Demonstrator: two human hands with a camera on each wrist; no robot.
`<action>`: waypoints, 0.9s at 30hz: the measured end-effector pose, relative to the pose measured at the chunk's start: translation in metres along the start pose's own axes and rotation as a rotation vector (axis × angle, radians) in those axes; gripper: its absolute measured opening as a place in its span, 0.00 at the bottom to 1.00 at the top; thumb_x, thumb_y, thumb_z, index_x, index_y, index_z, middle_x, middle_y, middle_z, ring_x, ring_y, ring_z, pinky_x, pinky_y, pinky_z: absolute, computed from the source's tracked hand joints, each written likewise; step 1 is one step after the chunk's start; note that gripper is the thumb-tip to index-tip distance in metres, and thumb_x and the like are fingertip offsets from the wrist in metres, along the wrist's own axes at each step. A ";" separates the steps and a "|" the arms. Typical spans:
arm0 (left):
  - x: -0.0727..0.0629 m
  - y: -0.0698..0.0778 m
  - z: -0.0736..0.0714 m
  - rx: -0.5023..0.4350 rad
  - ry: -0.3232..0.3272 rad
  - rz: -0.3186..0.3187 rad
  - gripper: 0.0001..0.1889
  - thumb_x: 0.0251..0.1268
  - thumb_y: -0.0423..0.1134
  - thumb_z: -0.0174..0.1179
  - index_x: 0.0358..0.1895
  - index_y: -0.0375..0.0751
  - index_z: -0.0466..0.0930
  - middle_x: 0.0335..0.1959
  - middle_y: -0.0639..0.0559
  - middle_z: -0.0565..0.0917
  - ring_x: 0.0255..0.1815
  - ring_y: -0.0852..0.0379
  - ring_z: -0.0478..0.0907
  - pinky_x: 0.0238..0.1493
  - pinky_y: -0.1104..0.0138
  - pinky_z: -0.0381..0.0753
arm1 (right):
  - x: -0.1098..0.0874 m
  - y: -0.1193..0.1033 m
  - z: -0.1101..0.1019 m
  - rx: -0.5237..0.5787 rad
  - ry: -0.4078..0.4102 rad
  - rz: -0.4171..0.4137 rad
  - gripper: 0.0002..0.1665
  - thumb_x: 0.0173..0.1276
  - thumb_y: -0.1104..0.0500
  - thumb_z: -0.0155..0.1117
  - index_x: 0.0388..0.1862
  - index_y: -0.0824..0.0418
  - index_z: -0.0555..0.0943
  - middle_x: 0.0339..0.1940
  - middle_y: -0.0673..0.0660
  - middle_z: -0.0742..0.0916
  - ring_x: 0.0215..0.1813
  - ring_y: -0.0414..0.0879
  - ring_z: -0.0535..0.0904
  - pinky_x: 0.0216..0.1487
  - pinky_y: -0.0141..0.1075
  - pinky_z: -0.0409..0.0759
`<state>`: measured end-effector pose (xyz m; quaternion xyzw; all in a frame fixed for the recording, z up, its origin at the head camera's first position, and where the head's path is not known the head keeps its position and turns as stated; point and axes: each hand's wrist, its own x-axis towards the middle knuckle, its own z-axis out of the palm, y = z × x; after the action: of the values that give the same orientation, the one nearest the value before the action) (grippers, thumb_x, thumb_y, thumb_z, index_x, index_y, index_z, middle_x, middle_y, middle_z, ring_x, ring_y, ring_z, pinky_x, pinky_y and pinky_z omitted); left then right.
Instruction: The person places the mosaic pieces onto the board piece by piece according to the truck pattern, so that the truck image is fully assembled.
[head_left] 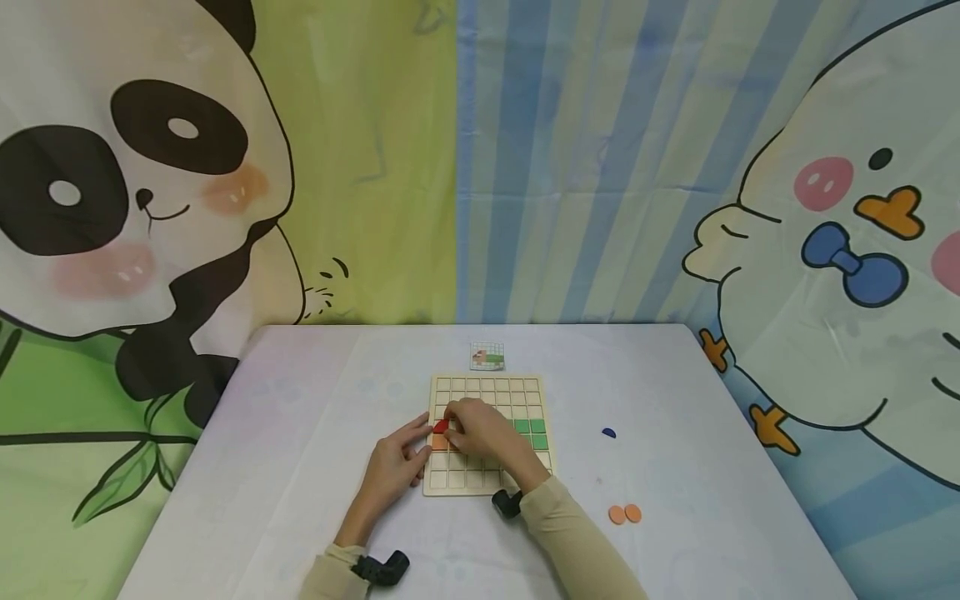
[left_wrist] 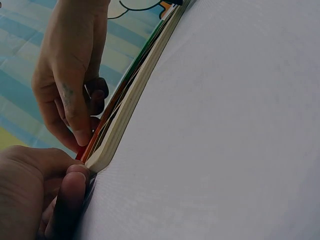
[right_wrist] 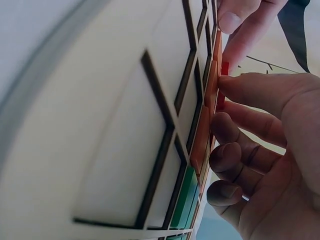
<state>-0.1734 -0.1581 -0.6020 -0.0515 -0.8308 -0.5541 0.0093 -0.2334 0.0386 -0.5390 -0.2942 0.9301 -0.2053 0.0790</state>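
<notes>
A square wooden grid board (head_left: 465, 481) lies on the table. My right hand (head_left: 487, 433) reaches over its left part and pinches a small flat red piece (head_left: 441, 426) between thumb and index finger; the red piece (right_wrist: 220, 100) stands just above the orange squares (right_wrist: 201, 137) in the right wrist view. At the board's left edge is my left hand (head_left: 396, 458), thumb touching the rim by an orange square (head_left: 438, 442) and index finger stretched toward the red piece. Green squares (head_left: 538, 442) fill cells on the right. My right hand hides the cells between.
Behind the board lies a small picture card (head_left: 487, 357) with a coloured grid pattern. To the right on the table (head_left: 712, 500) are a dark blue half-round piece (head_left: 609, 433) and two orange discs (head_left: 617, 515). A printed curtain (head_left: 570, 167) hangs behind the table.
</notes>
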 end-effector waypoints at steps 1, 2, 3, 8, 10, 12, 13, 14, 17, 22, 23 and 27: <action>0.000 0.000 0.000 0.004 0.001 0.001 0.26 0.70 0.29 0.68 0.71 0.44 0.81 0.16 0.54 0.83 0.11 0.59 0.75 0.14 0.69 0.76 | 0.000 0.000 0.000 0.000 0.001 0.000 0.15 0.76 0.55 0.69 0.56 0.60 0.86 0.33 0.48 0.84 0.30 0.36 0.73 0.31 0.28 0.74; 0.000 0.000 0.000 0.004 0.002 0.002 0.26 0.70 0.29 0.68 0.71 0.43 0.81 0.16 0.54 0.83 0.11 0.59 0.75 0.14 0.69 0.76 | 0.000 -0.001 -0.001 0.000 0.004 -0.002 0.15 0.76 0.55 0.70 0.56 0.60 0.86 0.33 0.48 0.84 0.30 0.37 0.74 0.32 0.28 0.74; 0.000 0.000 0.000 0.005 0.002 0.004 0.26 0.70 0.30 0.68 0.71 0.43 0.81 0.16 0.53 0.83 0.11 0.60 0.75 0.14 0.69 0.77 | 0.000 -0.001 -0.001 -0.001 0.006 -0.003 0.15 0.75 0.55 0.70 0.55 0.60 0.86 0.33 0.49 0.84 0.30 0.37 0.74 0.32 0.29 0.75; 0.000 0.000 0.000 0.009 0.001 0.004 0.26 0.71 0.30 0.67 0.71 0.42 0.81 0.16 0.53 0.83 0.11 0.61 0.75 0.14 0.69 0.78 | 0.001 0.001 0.000 -0.010 0.012 -0.004 0.14 0.75 0.55 0.70 0.54 0.60 0.87 0.34 0.48 0.84 0.31 0.37 0.74 0.34 0.29 0.76; 0.000 0.000 0.000 0.014 0.001 0.003 0.26 0.71 0.30 0.67 0.71 0.41 0.81 0.16 0.53 0.82 0.11 0.61 0.75 0.14 0.68 0.78 | 0.001 0.002 0.000 -0.010 0.009 -0.001 0.14 0.75 0.54 0.70 0.54 0.59 0.86 0.34 0.48 0.84 0.32 0.37 0.74 0.34 0.29 0.75; 0.000 0.001 0.000 0.021 0.000 0.003 0.26 0.71 0.30 0.67 0.71 0.41 0.81 0.17 0.54 0.83 0.11 0.61 0.75 0.14 0.68 0.77 | 0.001 0.001 0.000 -0.007 0.006 0.000 0.14 0.76 0.54 0.70 0.54 0.59 0.86 0.35 0.48 0.85 0.32 0.37 0.74 0.35 0.29 0.76; 0.000 0.001 0.000 0.025 -0.001 0.001 0.26 0.71 0.31 0.67 0.71 0.41 0.81 0.18 0.55 0.84 0.11 0.61 0.75 0.14 0.69 0.77 | 0.001 0.001 0.000 -0.005 0.004 -0.001 0.14 0.76 0.54 0.70 0.55 0.59 0.86 0.35 0.48 0.85 0.32 0.37 0.75 0.35 0.29 0.76; 0.000 0.001 0.000 0.026 -0.002 -0.001 0.25 0.71 0.31 0.67 0.71 0.41 0.81 0.19 0.55 0.84 0.11 0.61 0.75 0.14 0.69 0.77 | 0.002 0.001 0.000 -0.005 0.002 -0.003 0.14 0.76 0.54 0.69 0.55 0.59 0.86 0.34 0.48 0.85 0.32 0.37 0.74 0.35 0.29 0.76; 0.000 0.001 0.000 0.029 -0.004 0.003 0.25 0.72 0.31 0.67 0.71 0.41 0.81 0.20 0.55 0.85 0.11 0.60 0.75 0.14 0.69 0.78 | 0.002 0.001 -0.001 0.001 -0.003 -0.006 0.15 0.76 0.55 0.69 0.56 0.60 0.86 0.34 0.48 0.85 0.31 0.37 0.75 0.34 0.29 0.76; 0.001 0.001 -0.001 0.026 -0.003 -0.004 0.25 0.72 0.31 0.67 0.71 0.43 0.81 0.18 0.56 0.84 0.12 0.60 0.76 0.15 0.68 0.79 | 0.002 0.001 -0.002 0.008 -0.012 -0.001 0.15 0.76 0.56 0.69 0.57 0.60 0.86 0.35 0.48 0.86 0.32 0.37 0.74 0.34 0.29 0.76; 0.001 0.001 0.000 0.027 -0.003 -0.005 0.25 0.71 0.31 0.67 0.71 0.43 0.81 0.18 0.56 0.84 0.12 0.60 0.76 0.15 0.68 0.78 | 0.002 0.001 -0.002 0.010 -0.014 -0.002 0.15 0.75 0.56 0.69 0.57 0.60 0.86 0.35 0.48 0.86 0.31 0.37 0.74 0.34 0.29 0.75; 0.001 0.000 0.000 0.031 -0.003 -0.002 0.25 0.71 0.31 0.67 0.71 0.42 0.81 0.17 0.54 0.83 0.11 0.61 0.75 0.14 0.68 0.78 | 0.001 0.003 -0.002 0.012 -0.021 -0.012 0.16 0.75 0.56 0.70 0.57 0.60 0.86 0.35 0.48 0.86 0.31 0.37 0.74 0.34 0.29 0.75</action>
<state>-0.1743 -0.1580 -0.6023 -0.0513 -0.8393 -0.5412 0.0082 -0.2359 0.0408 -0.5384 -0.3014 0.9262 -0.2083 0.0892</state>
